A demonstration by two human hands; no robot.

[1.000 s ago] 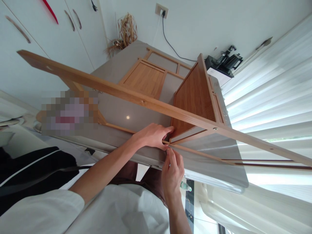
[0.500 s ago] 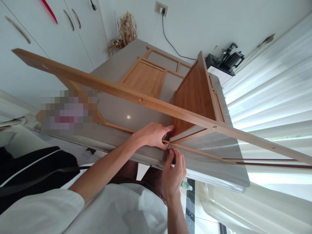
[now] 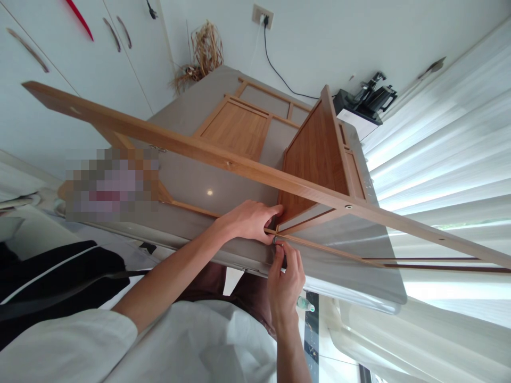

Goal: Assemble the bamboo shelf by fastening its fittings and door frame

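A wooden frame stands on the grey table, its long upper rail point(image 3: 215, 154) crossing the view at a slant. An upright wooden panel point(image 3: 313, 151) meets the frame's thin lower rail point(image 3: 319, 246) near the table's front edge. At that corner my left hand point(image 3: 251, 221) is closed round the lower rail, its index finger resting against the panel. Just in front, my right hand point(image 3: 285, 276) pinches a small metal piece point(image 3: 274, 240) against the rail's near side. Fingertips partly cover that piece, so its kind is unclear.
Another wooden panel frame point(image 3: 235, 127) lies flat further back on the grey table point(image 3: 183, 175). A black kettle point(image 3: 384, 98) stands on a small cabinet at the back right, beside the curtain point(image 3: 451, 175). Dried plants point(image 3: 207, 45) stand at the back. Below the table edge is a bottle point(image 3: 305, 304).
Both hands stay at the same corner, with only a slight shift of the right fingers on the small metal piece. The whole view has moved a little.
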